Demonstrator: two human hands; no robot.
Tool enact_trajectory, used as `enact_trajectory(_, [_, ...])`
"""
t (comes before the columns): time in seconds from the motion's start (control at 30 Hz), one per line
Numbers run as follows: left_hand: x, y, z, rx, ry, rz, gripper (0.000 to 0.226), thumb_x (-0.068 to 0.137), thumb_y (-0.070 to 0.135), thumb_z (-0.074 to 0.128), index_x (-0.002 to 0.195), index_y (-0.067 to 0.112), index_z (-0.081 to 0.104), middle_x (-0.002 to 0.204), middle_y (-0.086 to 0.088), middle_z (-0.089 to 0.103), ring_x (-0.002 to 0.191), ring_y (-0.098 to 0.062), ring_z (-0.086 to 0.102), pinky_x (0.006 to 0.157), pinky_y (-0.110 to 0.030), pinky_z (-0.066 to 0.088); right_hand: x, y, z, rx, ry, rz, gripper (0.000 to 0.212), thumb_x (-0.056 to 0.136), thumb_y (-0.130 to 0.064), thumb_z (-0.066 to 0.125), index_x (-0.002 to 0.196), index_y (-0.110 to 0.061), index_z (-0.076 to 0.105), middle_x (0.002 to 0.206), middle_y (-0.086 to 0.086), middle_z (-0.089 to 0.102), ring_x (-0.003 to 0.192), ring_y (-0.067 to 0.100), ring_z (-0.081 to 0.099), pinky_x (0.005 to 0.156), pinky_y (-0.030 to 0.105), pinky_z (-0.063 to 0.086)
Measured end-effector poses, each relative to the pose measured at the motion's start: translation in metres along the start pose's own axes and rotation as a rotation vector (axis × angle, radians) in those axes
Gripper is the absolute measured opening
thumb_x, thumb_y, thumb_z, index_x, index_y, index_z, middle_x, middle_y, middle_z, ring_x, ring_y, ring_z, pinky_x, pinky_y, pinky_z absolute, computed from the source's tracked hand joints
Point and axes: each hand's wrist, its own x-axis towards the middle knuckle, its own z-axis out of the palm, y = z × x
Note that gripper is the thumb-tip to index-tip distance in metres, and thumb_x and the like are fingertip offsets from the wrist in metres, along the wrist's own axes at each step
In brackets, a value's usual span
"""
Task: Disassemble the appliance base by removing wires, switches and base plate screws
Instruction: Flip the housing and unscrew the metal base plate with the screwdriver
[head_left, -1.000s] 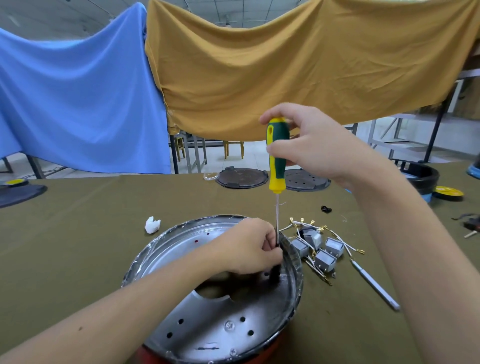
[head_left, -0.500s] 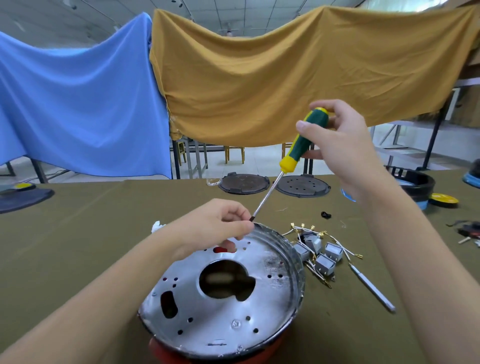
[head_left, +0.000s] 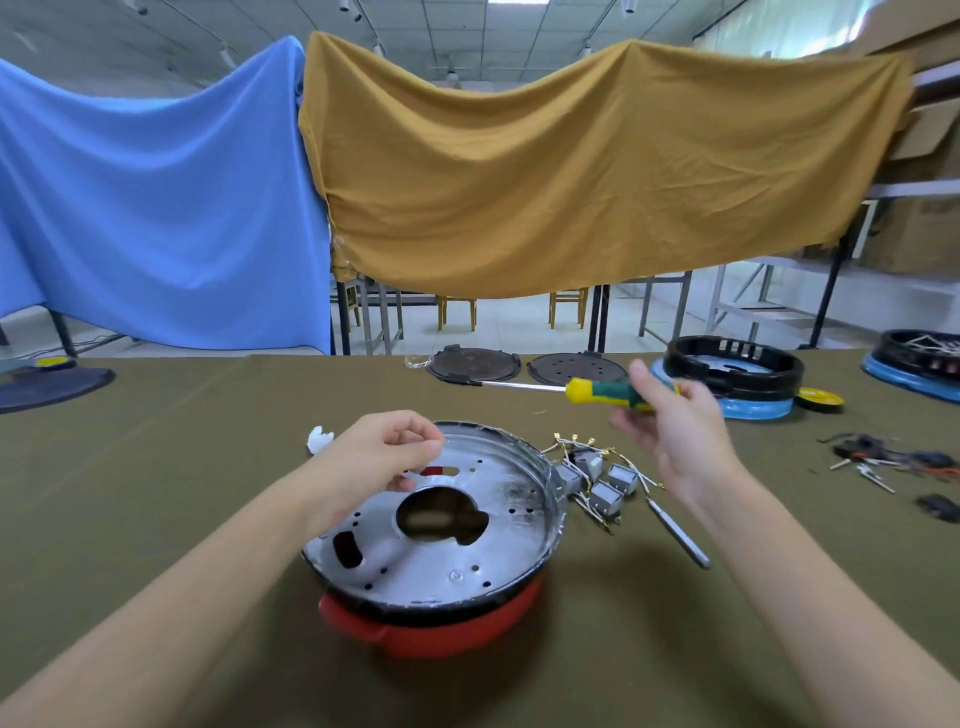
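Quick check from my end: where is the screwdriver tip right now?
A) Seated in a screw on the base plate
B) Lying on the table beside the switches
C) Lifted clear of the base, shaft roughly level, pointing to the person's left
C: the right hand holds the screwdriver above the table, with its shaft roughly level and clear of the base plate.

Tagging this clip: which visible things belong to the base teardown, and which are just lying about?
In use: appliance base; screwdriver held by right hand; left hand; removed switches and wires.

Lying about: two dark round plates; white scrap; other bases; grey pen-like tool.
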Motion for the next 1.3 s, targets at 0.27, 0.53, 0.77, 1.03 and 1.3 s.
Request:
enact_trajectory(0.27, [-0.016, 0.002, 0.025, -0.370, -0.059, -0.095, 0.013, 0.095, 0.004, 0.060, 0.088, 0.007, 0.071, 0.080, -0.008, 0.073, 0.063, -0.010, 0.064, 0.059, -0.019, 0.054, -0.043, 0.038, -0.014, 0.328, -0.080, 0.430, 0.012, 0.088, -0.013, 0.073, 0.091, -0.004, 0.065, 0.075, 0.012, 0.066, 0.049, 0.017, 0.062, 0.048, 0.021, 0.056])
enact_trajectory(0.53, [-0.012, 0.012, 0.043, -0.304, -0.171, -0.092, 0.012, 0.093, 0.019, 0.067, 0.084, 0.013, 0.073, 0.083, -0.004, 0.074, 0.059, -0.005, 0.059, 0.054, -0.016, 0.049, -0.068, 0.020, -0.010, 0.254, -0.608, 0.432, 0.026, 0.077, 0.001, 0.069, 0.102, 0.004, 0.068, 0.085, 0.017, 0.066, 0.078, 0.025, 0.071, 0.074, 0.034, 0.060])
enact_trajectory(0.77, [-0.015, 0.021, 0.062, -0.278, -0.207, -0.089, 0.023, 0.091, 0.024, 0.070, 0.069, 0.021, 0.075, 0.081, -0.004, 0.074, 0.059, -0.004, 0.060, 0.051, -0.015, 0.046, -0.091, 0.028, 0.013, -0.383, -0.432, -0.061, 0.016, 0.082, -0.011, 0.079, 0.093, -0.007, 0.069, 0.053, -0.005, 0.058, 0.047, 0.011, 0.047, 0.050, 0.016, 0.042])
enact_trajectory(1.03, [-0.021, 0.024, 0.070, -0.136, -0.166, -0.036, 0.021, 0.096, 0.027, 0.064, 0.085, 0.012, 0.075, 0.081, -0.004, 0.076, 0.061, -0.006, 0.061, 0.053, -0.015, 0.047, -0.099, 0.033, 0.011, -0.376, -0.363, -0.238, 0.013, 0.090, -0.009, 0.069, 0.083, 0.001, 0.065, 0.050, -0.003, 0.053, 0.044, 0.011, 0.046, 0.045, 0.015, 0.039])
enact_trajectory(1.3, [-0.019, 0.037, 0.088, -0.046, -0.225, -0.044, 0.026, 0.097, 0.026, 0.061, 0.076, 0.011, 0.064, 0.065, -0.001, 0.062, 0.054, -0.007, 0.054, 0.053, -0.017, 0.048, -0.099, 0.036, 0.004, -0.416, -0.399, -0.201, 0.010, 0.091, -0.003, 0.057, 0.085, -0.006, 0.065, 0.053, -0.006, 0.059, 0.045, 0.012, 0.050, 0.047, 0.019, 0.042])
